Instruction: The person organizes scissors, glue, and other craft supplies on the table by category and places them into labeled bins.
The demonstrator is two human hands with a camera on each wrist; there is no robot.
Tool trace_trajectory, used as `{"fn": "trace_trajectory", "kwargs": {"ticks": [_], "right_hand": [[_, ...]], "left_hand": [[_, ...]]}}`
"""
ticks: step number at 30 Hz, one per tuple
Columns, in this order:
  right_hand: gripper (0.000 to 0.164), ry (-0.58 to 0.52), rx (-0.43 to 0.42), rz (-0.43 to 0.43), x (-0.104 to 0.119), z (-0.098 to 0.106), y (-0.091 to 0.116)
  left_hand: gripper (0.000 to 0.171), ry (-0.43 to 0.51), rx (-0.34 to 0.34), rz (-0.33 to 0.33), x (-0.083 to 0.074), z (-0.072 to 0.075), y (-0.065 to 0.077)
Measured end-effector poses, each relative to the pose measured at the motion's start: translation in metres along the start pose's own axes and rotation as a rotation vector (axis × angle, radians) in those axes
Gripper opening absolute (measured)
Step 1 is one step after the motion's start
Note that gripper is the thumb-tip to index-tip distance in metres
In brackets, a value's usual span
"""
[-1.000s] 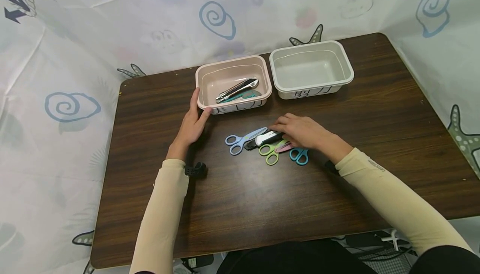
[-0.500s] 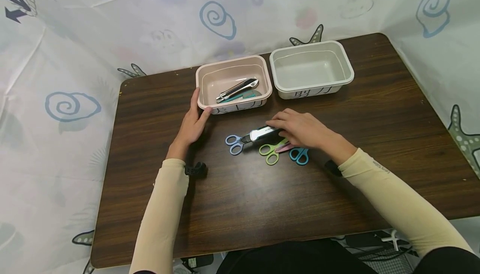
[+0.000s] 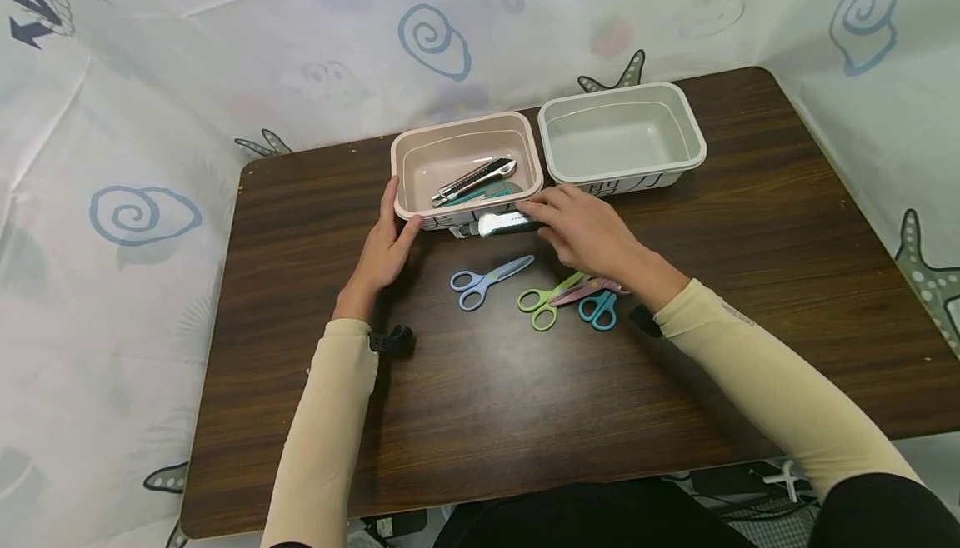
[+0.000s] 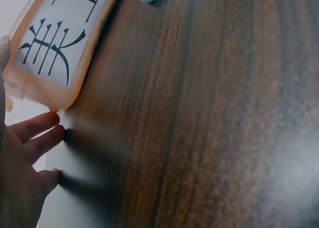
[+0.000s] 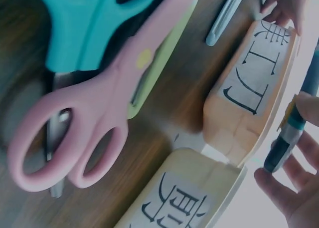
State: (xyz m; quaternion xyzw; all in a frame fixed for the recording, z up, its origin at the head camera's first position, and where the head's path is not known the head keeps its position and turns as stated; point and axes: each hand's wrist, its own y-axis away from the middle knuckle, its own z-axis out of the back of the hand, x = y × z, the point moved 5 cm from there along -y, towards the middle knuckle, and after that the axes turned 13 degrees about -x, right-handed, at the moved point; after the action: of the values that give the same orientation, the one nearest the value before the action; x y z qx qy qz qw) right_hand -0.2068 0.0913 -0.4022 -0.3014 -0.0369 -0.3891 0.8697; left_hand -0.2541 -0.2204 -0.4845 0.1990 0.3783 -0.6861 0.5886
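Observation:
My right hand (image 3: 588, 231) pinches a black-and-white utility knife (image 3: 501, 224) in front of the pink bin (image 3: 423, 166), about level with its front rim. In the right wrist view, thumb and fingers close on the knife's dark end (image 5: 285, 145). My left hand (image 3: 384, 252) rests at the bin's left front corner, fingers extended along its side. Inside that bin lie a silver-and-black utility knife (image 3: 480, 179) and a teal cutter (image 3: 498, 190). Below my right hand are scissors: light blue (image 3: 487, 279), green (image 3: 543, 299), pink (image 5: 107, 93) and teal (image 3: 597, 311), the last three overlapping.
A grey-white bin (image 3: 622, 140) stands right of the pink one, close beside it. Both carry labels with Chinese characters on the front. The brown wooden table (image 3: 480, 415) meets a patterned fabric backdrop (image 3: 300, 48) behind.
My right hand has lifted the utility knife off the scissors and carried it up and left toward the pink bin. The light blue scissors are uncovered. My left hand stays in place.

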Motion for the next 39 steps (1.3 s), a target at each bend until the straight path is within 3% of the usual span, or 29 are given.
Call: {"fn": "trace_trajectory", "kwargs": {"ticks": [11, 26, 39], "right_hand": [[0.044, 0.098, -0.117, -0.092, -0.001, -0.011, -0.026], [0.041, 0.109, -0.014, -0.115, 0.001, -0.031, -0.05], [0.035, -0.025, 0.029, -0.183, -0.003, -0.048, -0.065]], "left_hand": [[0.074, 0.003, 0.0, 0.006, -0.002, 0.0, 0.001], [0.073, 0.004, -0.003, 0.01, -0.005, 0.001, 0.001], [0.072, 0.007, -0.012, 0.016, -0.003, 0.001, 0.002]]}}
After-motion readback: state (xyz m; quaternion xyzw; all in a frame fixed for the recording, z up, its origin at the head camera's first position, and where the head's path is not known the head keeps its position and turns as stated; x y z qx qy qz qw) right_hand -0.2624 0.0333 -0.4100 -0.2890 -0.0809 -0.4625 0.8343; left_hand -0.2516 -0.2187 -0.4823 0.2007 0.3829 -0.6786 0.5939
